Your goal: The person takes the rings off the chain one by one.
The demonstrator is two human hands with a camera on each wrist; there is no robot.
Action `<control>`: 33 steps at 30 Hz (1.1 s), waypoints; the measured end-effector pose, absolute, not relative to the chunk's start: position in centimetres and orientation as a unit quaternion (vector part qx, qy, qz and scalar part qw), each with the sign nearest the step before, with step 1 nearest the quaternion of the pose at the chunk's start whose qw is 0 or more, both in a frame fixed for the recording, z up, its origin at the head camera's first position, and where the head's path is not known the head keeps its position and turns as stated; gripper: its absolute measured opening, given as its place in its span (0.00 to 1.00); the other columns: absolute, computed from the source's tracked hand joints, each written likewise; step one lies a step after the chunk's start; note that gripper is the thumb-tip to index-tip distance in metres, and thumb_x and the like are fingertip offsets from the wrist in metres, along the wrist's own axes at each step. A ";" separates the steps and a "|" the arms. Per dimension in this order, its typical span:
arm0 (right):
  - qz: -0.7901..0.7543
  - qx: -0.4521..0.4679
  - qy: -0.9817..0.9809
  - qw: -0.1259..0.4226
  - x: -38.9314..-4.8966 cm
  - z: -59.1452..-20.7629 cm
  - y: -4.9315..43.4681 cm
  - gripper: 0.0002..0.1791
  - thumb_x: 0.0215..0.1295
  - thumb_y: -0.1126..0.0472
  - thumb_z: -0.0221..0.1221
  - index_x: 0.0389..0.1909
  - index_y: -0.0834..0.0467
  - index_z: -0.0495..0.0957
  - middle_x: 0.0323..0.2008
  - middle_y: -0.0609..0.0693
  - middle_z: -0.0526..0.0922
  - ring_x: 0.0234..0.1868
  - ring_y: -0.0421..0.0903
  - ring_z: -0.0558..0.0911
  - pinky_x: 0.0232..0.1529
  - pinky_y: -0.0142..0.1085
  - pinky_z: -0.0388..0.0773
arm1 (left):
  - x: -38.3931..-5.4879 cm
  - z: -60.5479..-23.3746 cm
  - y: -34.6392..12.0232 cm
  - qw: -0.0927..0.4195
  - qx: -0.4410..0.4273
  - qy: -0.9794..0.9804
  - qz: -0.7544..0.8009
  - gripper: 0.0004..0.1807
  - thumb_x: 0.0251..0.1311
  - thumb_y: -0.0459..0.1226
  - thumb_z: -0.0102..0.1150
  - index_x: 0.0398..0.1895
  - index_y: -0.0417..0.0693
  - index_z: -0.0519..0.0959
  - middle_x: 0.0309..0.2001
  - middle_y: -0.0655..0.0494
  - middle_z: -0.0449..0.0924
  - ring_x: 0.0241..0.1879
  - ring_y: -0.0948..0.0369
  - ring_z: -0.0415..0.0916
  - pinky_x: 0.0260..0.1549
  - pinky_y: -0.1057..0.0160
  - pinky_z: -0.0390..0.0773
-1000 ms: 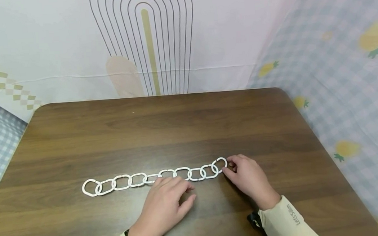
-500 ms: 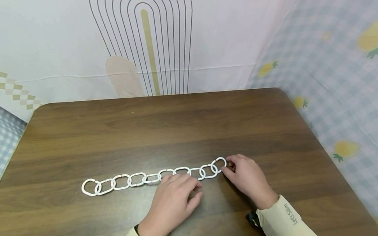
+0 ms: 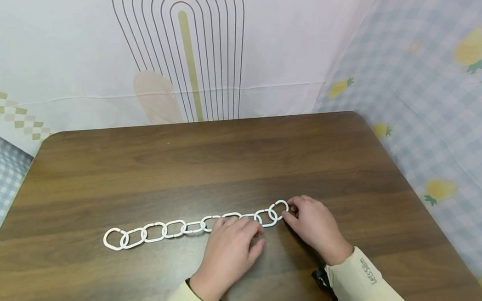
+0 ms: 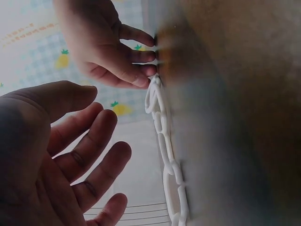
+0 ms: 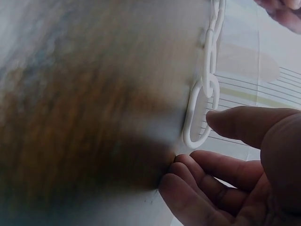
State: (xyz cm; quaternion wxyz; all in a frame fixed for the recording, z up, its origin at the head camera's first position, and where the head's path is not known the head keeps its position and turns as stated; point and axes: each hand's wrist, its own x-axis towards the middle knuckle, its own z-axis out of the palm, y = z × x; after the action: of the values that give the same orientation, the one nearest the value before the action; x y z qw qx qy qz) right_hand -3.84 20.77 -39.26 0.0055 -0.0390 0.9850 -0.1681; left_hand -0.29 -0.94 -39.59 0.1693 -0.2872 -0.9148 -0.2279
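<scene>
A chain of several white oval links [image 3: 173, 222] lies across the wooden table in a nearly straight row. My right hand [image 3: 315, 226] rests at the chain's right end, fingers loosely bent. In the right wrist view its thumb [image 5: 235, 123] meets the side of the end link [image 5: 189, 120], while the other fingers lie past the link's tip on the table. My left hand [image 3: 232, 252] is over the middle-right of the chain and hides parts of some links. Its fingers [image 4: 106, 172] are spread and relaxed in the left wrist view, apart from the chain and holding nothing.
The brown wooden table [image 3: 208, 157] has rounded far corners. A pale cloth printed with arches [image 3: 284, 42] hangs behind it, and a blue checked cloth with pineapples [image 3: 425, 111] drapes along the right side.
My left hand has slid to the right along the chain, uncovering links on its left and covering ones farther right. The right hand and the chain have stayed in place.
</scene>
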 end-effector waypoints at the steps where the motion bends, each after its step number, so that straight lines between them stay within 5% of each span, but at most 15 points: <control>1: -0.166 -0.041 0.985 0.006 -3.9 -39.3 20.8 0.13 0.62 0.56 0.66 0.41 0.62 0.85 0.32 0.50 0.82 0.33 0.47 0.81 0.38 0.47 0.79 | -0.4 -39.6 -0.9 0.171 -0.287 -0.914 -0.230 0.08 0.53 0.44 0.72 0.33 0.60 0.81 0.31 0.70 0.79 0.33 0.64 0.76 0.37 0.59 0.69; 22: -0.146 -0.045 0.988 -0.001 -4.2 -39.2 20.3 0.08 0.67 0.62 0.62 0.39 0.62 0.85 0.36 0.55 0.85 0.38 0.55 0.85 0.40 0.51 0.81 | -2.0 -40.4 0.7 0.184 -0.291 -0.915 -0.212 0.09 0.50 0.43 0.73 0.28 0.60 0.79 0.26 0.67 0.74 0.28 0.63 0.74 0.35 0.59 0.68; 33: -0.129 -0.048 0.991 0.005 -4.5 -39.0 20.2 0.06 0.67 0.63 0.62 0.38 0.61 0.85 0.34 0.53 0.83 0.34 0.55 0.84 0.36 0.51 0.80 | -2.8 -40.4 1.1 0.140 -0.275 -0.937 -0.162 0.07 0.51 0.47 0.72 0.29 0.60 0.84 0.27 0.63 0.72 0.31 0.58 0.72 0.34 0.57 0.68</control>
State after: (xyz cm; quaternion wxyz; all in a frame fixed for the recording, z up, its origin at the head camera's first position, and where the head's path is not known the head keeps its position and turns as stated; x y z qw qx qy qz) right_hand -4.50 20.18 -38.97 0.0049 -0.0480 0.9905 -0.1287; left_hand -2.81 1.10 -40.40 0.1400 -0.2754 -0.9372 -0.1618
